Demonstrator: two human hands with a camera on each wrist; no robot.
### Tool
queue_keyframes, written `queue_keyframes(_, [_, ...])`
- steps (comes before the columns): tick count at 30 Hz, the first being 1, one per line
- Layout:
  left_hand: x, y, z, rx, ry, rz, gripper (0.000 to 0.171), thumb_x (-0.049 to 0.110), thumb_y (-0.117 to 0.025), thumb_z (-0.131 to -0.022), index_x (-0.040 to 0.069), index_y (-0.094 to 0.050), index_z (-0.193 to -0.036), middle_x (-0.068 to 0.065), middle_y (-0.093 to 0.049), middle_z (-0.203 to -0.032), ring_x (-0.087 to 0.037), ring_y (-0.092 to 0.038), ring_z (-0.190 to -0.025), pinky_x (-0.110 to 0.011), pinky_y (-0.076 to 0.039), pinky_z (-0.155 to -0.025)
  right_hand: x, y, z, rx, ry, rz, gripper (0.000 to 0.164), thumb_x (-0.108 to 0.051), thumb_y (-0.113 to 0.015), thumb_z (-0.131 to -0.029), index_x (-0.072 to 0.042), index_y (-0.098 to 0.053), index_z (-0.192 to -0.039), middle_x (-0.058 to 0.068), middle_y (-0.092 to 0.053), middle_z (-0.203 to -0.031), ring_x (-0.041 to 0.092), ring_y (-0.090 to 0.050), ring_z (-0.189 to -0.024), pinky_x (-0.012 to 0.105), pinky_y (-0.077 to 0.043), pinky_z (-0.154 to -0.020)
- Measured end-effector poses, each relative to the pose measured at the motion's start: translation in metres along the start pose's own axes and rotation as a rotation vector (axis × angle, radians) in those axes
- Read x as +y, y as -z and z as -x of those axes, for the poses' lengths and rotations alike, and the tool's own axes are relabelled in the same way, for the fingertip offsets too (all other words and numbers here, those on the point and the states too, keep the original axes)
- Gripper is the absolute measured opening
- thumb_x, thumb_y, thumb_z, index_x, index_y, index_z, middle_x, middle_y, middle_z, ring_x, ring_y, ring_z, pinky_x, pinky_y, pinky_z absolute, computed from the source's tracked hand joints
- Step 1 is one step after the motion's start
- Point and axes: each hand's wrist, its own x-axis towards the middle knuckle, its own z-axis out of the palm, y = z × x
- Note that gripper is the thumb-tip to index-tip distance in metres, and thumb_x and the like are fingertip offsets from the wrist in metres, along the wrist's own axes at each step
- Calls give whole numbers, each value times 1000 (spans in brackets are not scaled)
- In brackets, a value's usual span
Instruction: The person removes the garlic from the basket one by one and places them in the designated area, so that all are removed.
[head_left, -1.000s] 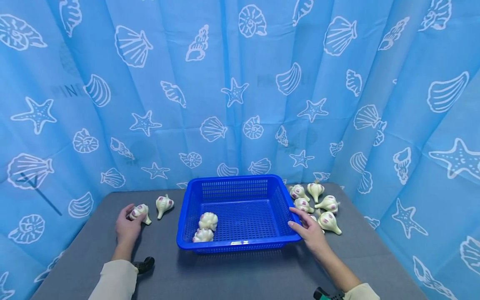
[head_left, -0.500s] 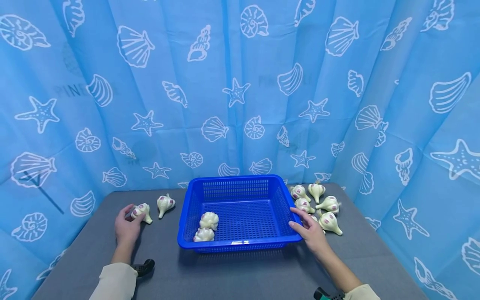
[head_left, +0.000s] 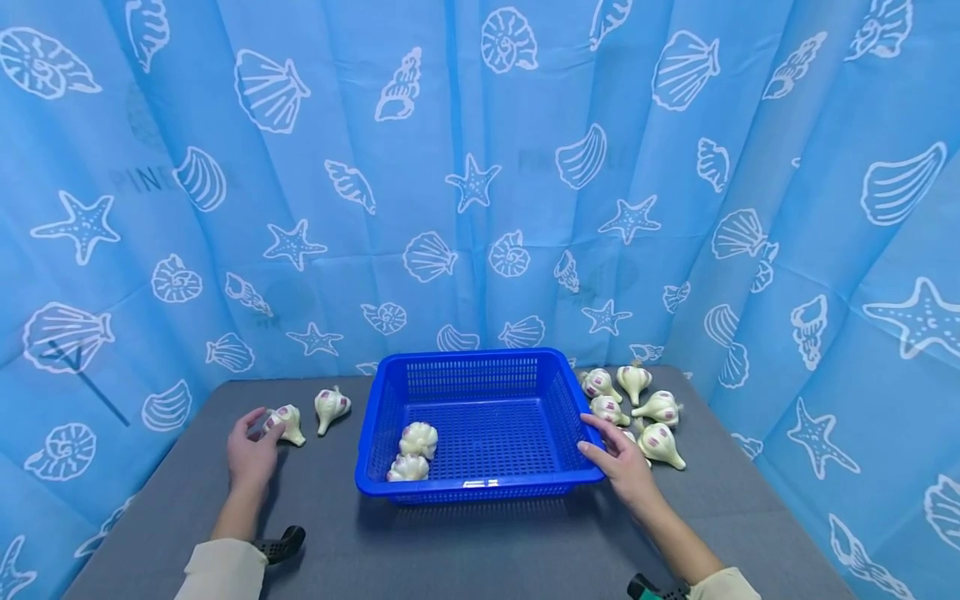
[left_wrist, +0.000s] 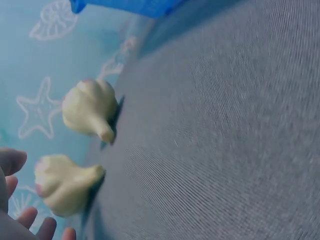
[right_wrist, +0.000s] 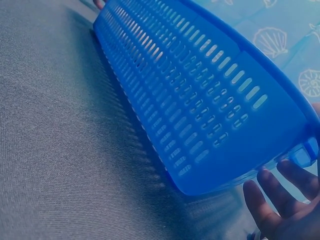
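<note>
My left hand (head_left: 252, 454) is beside a garlic bulb (head_left: 285, 426) at the table's left, its thumb and fingers spread. In the left wrist view the fingertips (left_wrist: 46, 229) show apart from that bulb (left_wrist: 65, 185). A second garlic bulb (head_left: 331, 408) lies just to its right. My right hand (head_left: 628, 468) grips the right rim of a blue perforated plastic basket (head_left: 487, 433). From the right wrist, its fingers (right_wrist: 272, 187) curl up against the basket's outer side, thumb partly out of sight. Two garlic bulbs (head_left: 417, 440) sit in the basket's front left corner.
Several more garlic bulbs (head_left: 660, 446) lie grouped right of the basket, one partly covered by the right hand. A grey cloth-covered table (head_left: 450, 550) bears everything. Blue shell-print curtains (head_left: 465, 283) hang close around its back and sides.
My left hand has eased slightly back and left from the garlic bulb, its fingers loosening around it. The bulb stays on the table. My right hand keeps its hold on the basket.
</note>
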Motion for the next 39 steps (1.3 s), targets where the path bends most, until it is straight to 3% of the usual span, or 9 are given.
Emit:
queue_keyframes(3, [6,1,3,-2,-2,-1,53,22,-55,-99,3,-39,-145,-25,-35,-146,-44,-36,-132,-57,-36,-100,0,0,0,2,5,7,48,-11,-64,-94,0,-50,-139,25,-44,-143,34,-46,-125,13,-41,-87])
queue_keyframes(8, [16,-1,11,-1,-63,-32,48,16,-57,-97,1,-44,-140,-29,-39,-139,-45,-41,-127,-56,-41,-95,-1,0,0,3,4,22,48,-11,-64,-94,0,-50,-138,24,-44,-143,35,-45,-127,12,-39,-88])
queue_keyframes(13, [24,-5,15,-35,-115,-40,44,14,-58,-96,3,-48,-138,-24,-44,-136,-37,-49,-120,-37,-45,-87,-1,0,-1,4,5,24,48,-12,-64,-94,0,-50,-139,24,-43,-144,35,-44,-128,12,-39,-88])
queue_keyframes(17, [36,-7,17,-119,-179,-36,43,17,-59,-97,3,-50,-136,-19,-51,-133,-23,-58,-102,-22,-48,-74,-1,0,0,7,11,19,48,-11,-64,-94,0,-50,-138,24,-44,-144,35,-45,-127,11,-39,-88])
queue_keyframes(20, [47,-8,21,-202,-215,-21,41,20,-59,-98,4,-51,-135,-18,-53,-132,-19,-61,-94,-26,-55,-71,-1,-1,0,9,9,20,47,-11,-64,-94,0,-50,-138,24,-44,-143,35,-45,-127,11,-39,-88])
queue_keyframes(24, [64,-11,28,-322,-230,51,43,26,-58,-99,4,-49,-135,-20,-51,-134,-31,-61,-104,-36,-57,-76,0,-1,0,9,7,21,47,-9,-63,-94,1,-50,-139,25,-44,-143,35,-45,-126,12,-40,-88])
queue_keyframes(28, [81,-14,37,-410,-233,92,50,37,-57,-98,5,-48,-136,-20,-50,-135,-38,-58,-109,-39,-56,-78,0,-1,1,10,6,14,46,-9,-63,-94,0,-51,-138,24,-45,-142,34,-47,-124,13,-41,-88])
queue_keyframes(32, [94,-19,44,-468,-273,80,55,42,-57,-97,5,-48,-136,-19,-51,-133,-38,-58,-110,-37,-56,-79,0,-2,1,15,-1,18,45,-11,-64,-94,-1,-52,-137,23,-47,-141,34,-48,-123,13,-42,-87])
queue_keyframes(39, [116,-31,52,-568,-355,30,49,36,-60,-97,3,-52,-132,-20,-54,-130,-38,-57,-114,-41,-53,-87,-1,-1,1,12,-10,20,45,-10,-64,-94,-2,-52,-137,24,-46,-142,35,-48,-124,12,-41,-87])
